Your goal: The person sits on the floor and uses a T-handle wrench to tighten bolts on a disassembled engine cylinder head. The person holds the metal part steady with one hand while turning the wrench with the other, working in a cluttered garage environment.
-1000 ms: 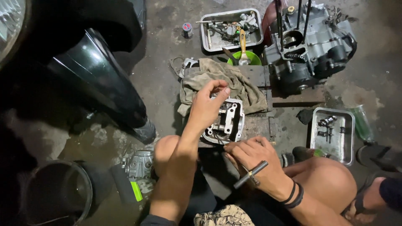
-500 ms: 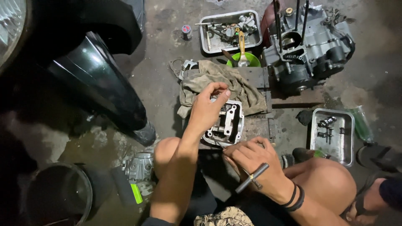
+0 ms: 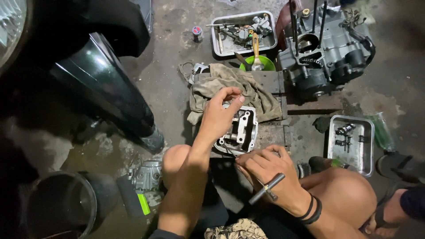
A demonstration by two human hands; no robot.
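Two bare hands work over a small metal cylinder head [image 3: 239, 130] that sits on a dark wooden block [image 3: 270, 132] on the concrete floor [image 3: 168, 79], just in front of the person's knees. The head is roughly rectangular, its long axis running from near the person up and away toward the grey rag [image 3: 230, 86], tilted slightly to the right; its open face with the rocker parts looks up at the camera. The left hand [image 3: 219, 117] reaches over the head's far left corner, fingertips pinched together above it in a clenched grip; whether anything small sits between them cannot be told. The right hand [image 3: 265, 170] rests at the head's near edge, its fingers curled against the casting, and a T-shaped metal wrench [image 3: 267, 189] lies clamped under the palm, its shaft pointing down-left toward the person. Two black bands circle that wrist.

Beyond the rag stand a green bowl [image 3: 265, 62] with a brush in it and a steel tray [image 3: 243, 31] of parts. An engine crankcase [image 3: 327, 53] with upright studs sits to the right of them. A second steel tray [image 3: 352, 144] with a few small parts lies by the right knee. A black fender [image 3: 106, 88] fills the left side, a dark bucket [image 3: 62, 208] below it.
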